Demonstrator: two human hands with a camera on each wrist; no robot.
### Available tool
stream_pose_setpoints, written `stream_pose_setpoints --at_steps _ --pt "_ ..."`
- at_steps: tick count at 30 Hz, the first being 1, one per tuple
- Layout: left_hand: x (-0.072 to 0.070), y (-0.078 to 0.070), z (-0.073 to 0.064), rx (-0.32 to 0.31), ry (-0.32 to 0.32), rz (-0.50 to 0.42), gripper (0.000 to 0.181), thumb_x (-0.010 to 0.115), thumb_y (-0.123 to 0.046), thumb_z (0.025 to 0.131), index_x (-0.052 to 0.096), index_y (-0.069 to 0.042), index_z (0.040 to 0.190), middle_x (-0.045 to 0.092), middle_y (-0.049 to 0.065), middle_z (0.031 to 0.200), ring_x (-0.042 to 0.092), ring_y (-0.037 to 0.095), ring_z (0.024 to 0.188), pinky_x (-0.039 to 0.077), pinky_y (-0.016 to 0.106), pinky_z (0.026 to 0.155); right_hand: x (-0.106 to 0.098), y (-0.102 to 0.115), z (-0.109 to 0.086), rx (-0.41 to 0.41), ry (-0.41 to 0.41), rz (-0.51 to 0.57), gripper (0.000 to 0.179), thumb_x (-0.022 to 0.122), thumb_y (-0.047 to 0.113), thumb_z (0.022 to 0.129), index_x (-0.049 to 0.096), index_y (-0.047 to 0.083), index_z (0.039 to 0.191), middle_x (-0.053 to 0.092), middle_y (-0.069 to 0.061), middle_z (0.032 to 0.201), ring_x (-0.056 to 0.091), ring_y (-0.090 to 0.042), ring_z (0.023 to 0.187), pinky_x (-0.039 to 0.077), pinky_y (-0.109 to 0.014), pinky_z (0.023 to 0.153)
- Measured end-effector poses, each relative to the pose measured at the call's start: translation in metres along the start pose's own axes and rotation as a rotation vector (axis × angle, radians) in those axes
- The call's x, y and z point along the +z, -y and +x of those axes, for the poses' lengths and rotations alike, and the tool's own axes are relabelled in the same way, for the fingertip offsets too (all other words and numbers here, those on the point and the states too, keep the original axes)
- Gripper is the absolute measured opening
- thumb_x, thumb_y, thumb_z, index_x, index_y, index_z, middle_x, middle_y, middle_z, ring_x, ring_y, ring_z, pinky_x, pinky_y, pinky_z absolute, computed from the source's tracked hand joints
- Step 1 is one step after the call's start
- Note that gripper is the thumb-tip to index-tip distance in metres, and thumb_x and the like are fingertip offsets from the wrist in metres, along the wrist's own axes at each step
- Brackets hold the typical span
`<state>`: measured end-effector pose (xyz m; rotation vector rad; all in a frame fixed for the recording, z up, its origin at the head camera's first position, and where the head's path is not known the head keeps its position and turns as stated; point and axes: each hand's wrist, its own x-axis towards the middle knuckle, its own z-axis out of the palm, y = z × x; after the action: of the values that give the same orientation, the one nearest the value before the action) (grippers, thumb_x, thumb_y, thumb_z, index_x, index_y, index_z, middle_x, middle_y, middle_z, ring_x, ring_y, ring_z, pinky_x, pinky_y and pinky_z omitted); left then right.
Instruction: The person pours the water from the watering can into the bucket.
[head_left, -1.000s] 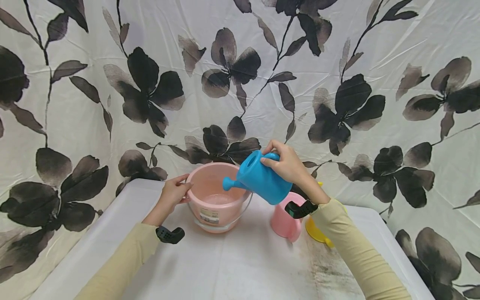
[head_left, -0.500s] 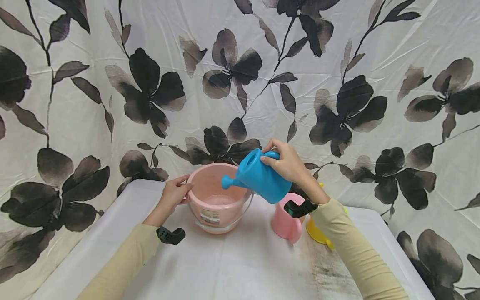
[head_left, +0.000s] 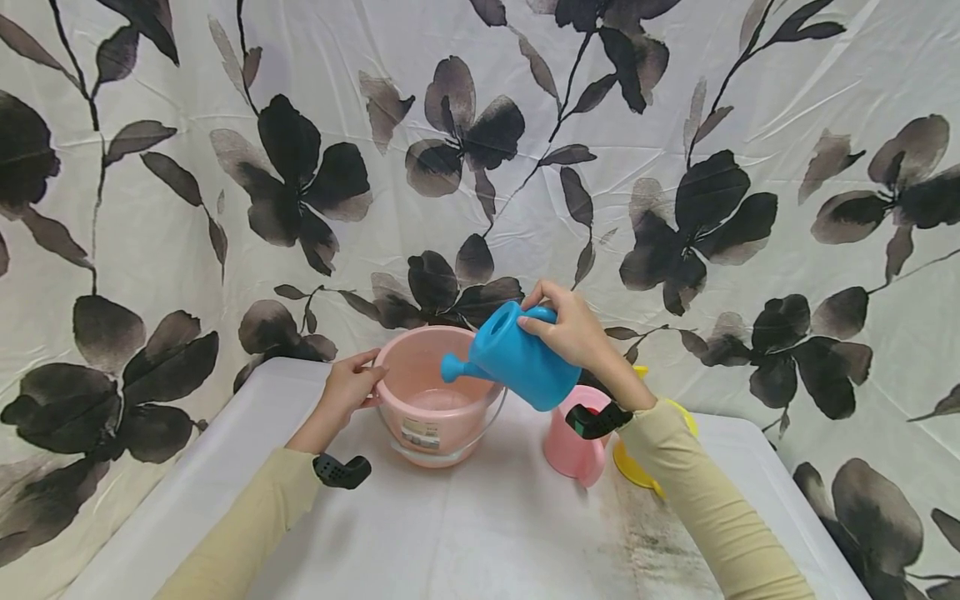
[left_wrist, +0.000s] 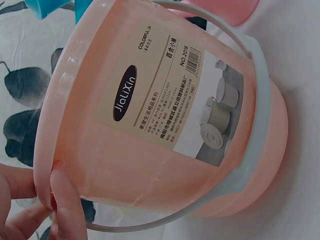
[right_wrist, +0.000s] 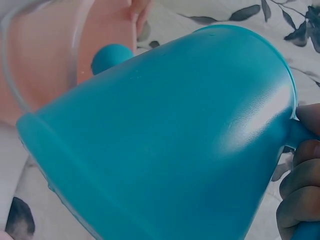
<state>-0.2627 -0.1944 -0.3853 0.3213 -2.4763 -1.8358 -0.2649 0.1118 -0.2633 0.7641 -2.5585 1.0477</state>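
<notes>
A pink bucket [head_left: 461, 429] stands upright on the white table. My left hand [head_left: 350, 387] holds its rim at the left side, thumb on the outer wall in the left wrist view. My right hand [head_left: 576, 332] grips the handle of a blue watering can [head_left: 517, 358], with curled fingers [right_wrist: 300, 192] showing in the right wrist view. The can tilts to the left, and its round spout head hangs over the bucket's opening. No stream of water can be made out. A paper label [left_wrist: 170, 95] covers part of the bucket's side.
A pink jug [head_left: 562, 446] with something red inside stands right of the bucket, below my right wrist. Behind my right forearm a yellow object [head_left: 633, 468] is partly hidden. The bucket's pale bail handle [head_left: 431, 458] hangs down in front. A flowered cloth [head_left: 480, 217] rises behind the white table [head_left: 420, 533].
The watering can has shifted very slightly left, its spout a little further over the bucket. My left hand and the bucket have stayed in place.
</notes>
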Motion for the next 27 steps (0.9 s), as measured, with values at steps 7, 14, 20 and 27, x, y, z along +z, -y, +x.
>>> stream_pose_setpoints --at_steps 7,14,20,27 --pt "-0.0010 0.0004 -0.0014 0.003 0.001 0.004 0.054 0.052 -0.020 0.097 0.037 -0.006 0.147 0.050 0.011 0.101 0.052 0.005 0.068 0.055 0.015 0.058 0.0034 -0.0005 -0.0008 -0.001 0.005 0.003 0.013 0.064 0.014 0.090 0.058 0.005 0.097 0.065 -0.019 0.113 0.065 -0.036 0.101 0.054 -0.054 0.087" --pt "-0.0021 0.0011 -0.0020 0.011 0.003 0.004 0.054 0.052 -0.019 0.097 0.037 -0.006 0.147 0.051 0.012 0.102 0.052 0.003 0.067 0.055 0.015 0.057 0.0042 0.0035 -0.0010 0.002 0.023 -0.010 0.013 0.063 0.015 0.091 0.058 0.006 0.098 0.065 -0.020 0.117 0.065 -0.036 0.101 0.054 -0.054 0.086" --pt "-0.0030 0.0005 -0.0030 0.013 0.007 0.003 0.054 0.052 -0.019 0.098 0.036 -0.005 0.148 0.051 0.012 0.102 0.052 0.003 0.066 0.055 0.015 0.057 0.0055 0.0048 0.0011 -0.005 0.028 -0.034 0.013 0.063 0.016 0.091 0.058 0.006 0.098 0.065 -0.018 0.116 0.064 -0.035 0.102 0.054 -0.053 0.086" --pt "-0.0025 -0.0008 -0.0038 0.005 0.014 -0.003 0.054 0.052 -0.020 0.098 0.036 -0.006 0.148 0.050 0.011 0.103 0.052 0.004 0.068 0.054 0.014 0.058 0.0057 0.0068 0.0017 -0.016 0.035 -0.044 0.013 0.062 0.016 0.091 0.058 0.006 0.098 0.065 -0.018 0.113 0.064 -0.033 0.098 0.054 -0.050 0.084"
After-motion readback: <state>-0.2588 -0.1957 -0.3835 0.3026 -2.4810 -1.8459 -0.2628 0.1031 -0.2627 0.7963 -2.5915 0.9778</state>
